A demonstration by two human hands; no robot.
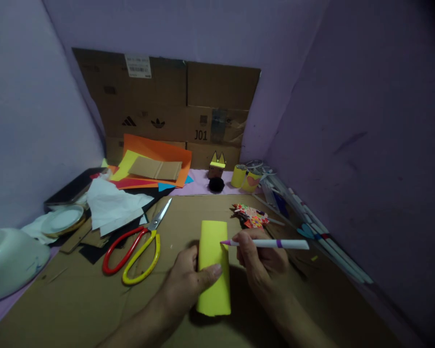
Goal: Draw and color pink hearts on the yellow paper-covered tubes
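Observation:
A yellow paper-covered piece (214, 290), long and narrow, is upright in the picture at the middle front. My left hand (188, 275) grips it from the left, the thumb lying across its face and the other fingers hidden behind. In my right hand (259, 256) is a felt-tip pen (293, 244) with a white barrel, a purple band and a purple tip. The tip is at the upper right part of the yellow face, and I cannot tell any drawn line there. Left of my hands lie scissors (152, 232), blades partly apart, with one red and one yellow handle.
Cardboard (181, 208) covers the work surface. A white bowl (14, 263) stands upside down at left, near white tissue (112, 203) and coloured paper (155, 145). Yellow paper rolls (252, 181) and a small eared figure (216, 166) stand behind. White sticks (333, 251) lie along the right wall.

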